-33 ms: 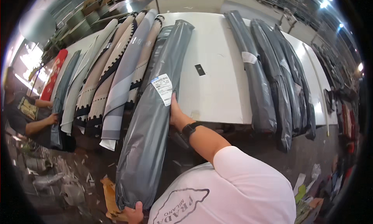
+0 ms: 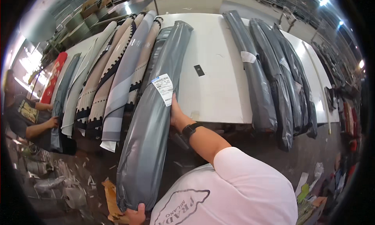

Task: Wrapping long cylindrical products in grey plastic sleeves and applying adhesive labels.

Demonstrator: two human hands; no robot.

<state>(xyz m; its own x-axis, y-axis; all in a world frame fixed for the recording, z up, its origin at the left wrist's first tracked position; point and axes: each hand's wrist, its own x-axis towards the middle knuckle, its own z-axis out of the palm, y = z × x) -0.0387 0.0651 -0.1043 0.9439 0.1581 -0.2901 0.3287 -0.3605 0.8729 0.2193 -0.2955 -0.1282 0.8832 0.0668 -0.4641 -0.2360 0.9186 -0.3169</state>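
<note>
Gripping the near end of a grey wrapped roll [image 2: 146, 147] at the bottom of the frame, a left hand [image 2: 136, 215] shows its thumb, its fingers hidden underneath and its wrist cut off by the lower edge. Near the center, the right hand [image 2: 176, 112] touches the roll's right side; with its fingertips out of sight, how far it is closed cannot be told. The roll slants from upper center to lower left, partly over a white table [image 2: 216, 96], its label's [image 2: 164, 89] small print blurred. At far left, a co-worker [image 2: 29, 121] fades into the dark rim.
</note>
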